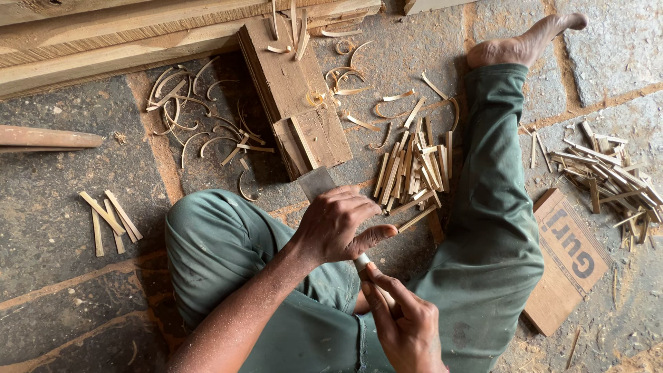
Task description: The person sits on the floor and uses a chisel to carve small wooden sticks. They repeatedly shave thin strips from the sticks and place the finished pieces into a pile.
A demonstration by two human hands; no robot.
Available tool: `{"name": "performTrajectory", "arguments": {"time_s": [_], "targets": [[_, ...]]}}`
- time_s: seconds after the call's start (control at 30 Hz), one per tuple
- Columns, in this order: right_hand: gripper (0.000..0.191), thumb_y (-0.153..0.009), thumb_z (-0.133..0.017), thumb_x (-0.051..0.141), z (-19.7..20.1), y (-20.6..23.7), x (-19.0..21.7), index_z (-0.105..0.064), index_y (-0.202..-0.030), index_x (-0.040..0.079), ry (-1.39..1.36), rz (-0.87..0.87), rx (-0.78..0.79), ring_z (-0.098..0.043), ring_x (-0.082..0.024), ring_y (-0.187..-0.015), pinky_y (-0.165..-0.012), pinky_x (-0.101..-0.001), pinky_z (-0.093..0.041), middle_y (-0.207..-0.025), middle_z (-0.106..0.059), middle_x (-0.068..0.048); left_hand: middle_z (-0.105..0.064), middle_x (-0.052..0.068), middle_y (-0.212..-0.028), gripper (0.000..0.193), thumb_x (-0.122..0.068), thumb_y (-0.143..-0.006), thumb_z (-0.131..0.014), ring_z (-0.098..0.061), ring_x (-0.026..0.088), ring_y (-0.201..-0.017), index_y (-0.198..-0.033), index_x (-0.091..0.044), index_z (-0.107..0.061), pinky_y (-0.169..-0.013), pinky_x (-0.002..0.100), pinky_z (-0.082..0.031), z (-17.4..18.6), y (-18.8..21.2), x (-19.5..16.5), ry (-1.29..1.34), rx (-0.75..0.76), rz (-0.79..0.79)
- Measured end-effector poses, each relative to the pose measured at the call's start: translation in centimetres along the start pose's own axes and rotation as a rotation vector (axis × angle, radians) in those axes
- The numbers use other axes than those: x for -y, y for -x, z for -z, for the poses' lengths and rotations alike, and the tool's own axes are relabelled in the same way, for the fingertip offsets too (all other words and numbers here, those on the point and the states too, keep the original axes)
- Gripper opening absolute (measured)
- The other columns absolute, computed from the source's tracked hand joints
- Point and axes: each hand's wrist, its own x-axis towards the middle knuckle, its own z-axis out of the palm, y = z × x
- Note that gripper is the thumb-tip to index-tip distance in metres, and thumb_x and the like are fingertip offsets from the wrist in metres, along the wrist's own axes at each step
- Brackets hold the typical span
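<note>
Fingers (345, 202) of my left hand (335, 224) are curled shut over the top of a broad flat blade (314, 183), whose dull grey steel shows just beyond the knuckles, its far end reaching toward the wooden block (293, 97). My right hand (404, 321) sits just below, fingers pinched closed on a thin pale bamboo strip (364, 263) that runs up under the left thumb; only a short light-coloured stretch of it shows between the two hands, over my lap in green trousers (483, 228). I cannot tell how long the strip is, since both hands cover it. On the stone floor (55, 207) just beyond the left hand lies a pile of cut bamboo sticks (411, 169), straight and tan. Curled shavings (200, 117) are scattered to the left of the block. A second heap of sticks (608, 176) lies at the right, near a flat piece of cardboard (566, 262)
</note>
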Motion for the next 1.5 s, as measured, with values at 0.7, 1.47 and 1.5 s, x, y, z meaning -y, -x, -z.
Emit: {"name": "performTrajectory", "arguments": {"time_s": [0.7, 1.47, 1.5], "targets": [[0.022, -0.089, -0.072, 0.002, -1.7, 0.6, -1.6, -0.072, -0.11, -0.002, -0.053, 0.02, -0.002, -0.069, -0.004, -0.053, -0.041, -0.0219, -0.048, -0.078, -0.078, -0.01, -0.066, 0.025, -0.136, 0.075, -0.062, -0.106, -0.039, -0.059, 0.039, -0.135, -0.127, 0.003, -0.069, -0.119, 0.048, -0.042, 0.3, -0.4, 0.8, -0.148, 0.113, -0.003], [0.021, -0.092, -0.07, 0.009, -2.3, -1.8, -0.9, -0.072, -0.112, 0.003, -0.085, -0.055, 0.02, -0.056, -0.002, -0.042, -0.035, -0.0247, -0.041, -0.057, -0.065, -0.004, -0.061, 0.02, -0.143, 0.088, -0.07, -0.105, -0.021, -0.056, 0.036, -0.138, -0.129, 0.001, -0.068, -0.123, 0.047, -0.033, -1.3, -0.2, 3.8, -0.205, 0.139, 0.018], [0.02, -0.093, -0.07, 0.01, -2.8, -2.4, -0.8, -0.071, -0.112, 0.004, -0.117, -0.105, 0.025, -0.055, -0.002, -0.042, -0.034, -0.0253, -0.042, -0.057, -0.063, -0.005, -0.061, 0.02, -0.143, 0.087, -0.069, -0.105, -0.02, -0.056, 0.035, -0.138, -0.128, 0.0, -0.069, -0.125, 0.047, -0.032, -0.9, -0.7, 4.6, -0.245, 0.124, 0.0]]}}
